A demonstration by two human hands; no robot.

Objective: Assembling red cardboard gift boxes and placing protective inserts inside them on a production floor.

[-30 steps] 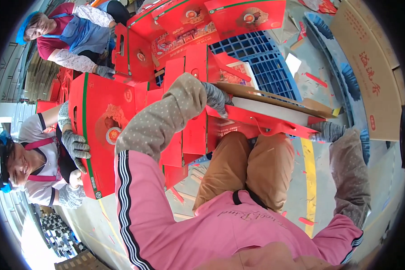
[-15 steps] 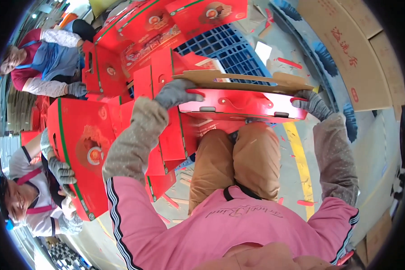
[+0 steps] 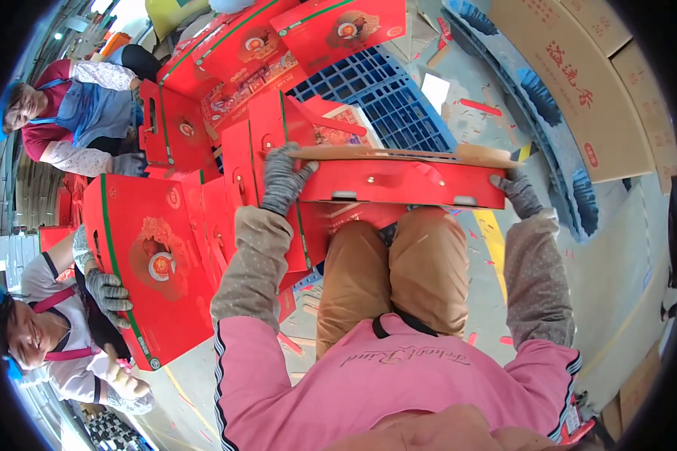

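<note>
Above my knees is a red cardboard carton, its long narrow side toward me, with a red handle strap and cutout slots. Along its far upper edge runs a brown cardboard flap, seen almost edge-on. My left hand, in a grey knit glove, grips the carton's left end, thumb on the near face. At the opposite end my right hand, gloved alike, is closed on the corner. Its fingertips show on the red face; the underside of the carton is hidden.
More red cartons crowd the left beside my knees. A blue plastic pallet lies beyond, near a stack of brown boxes at right. Two co-workers sit at left; one holds a large red carton. Red scraps litter the floor.
The brown flap has tipped from showing its broad face to nearly edge-on. My left hand has shifted down and around the carton's left end. My right hand has moved slightly lower.
</note>
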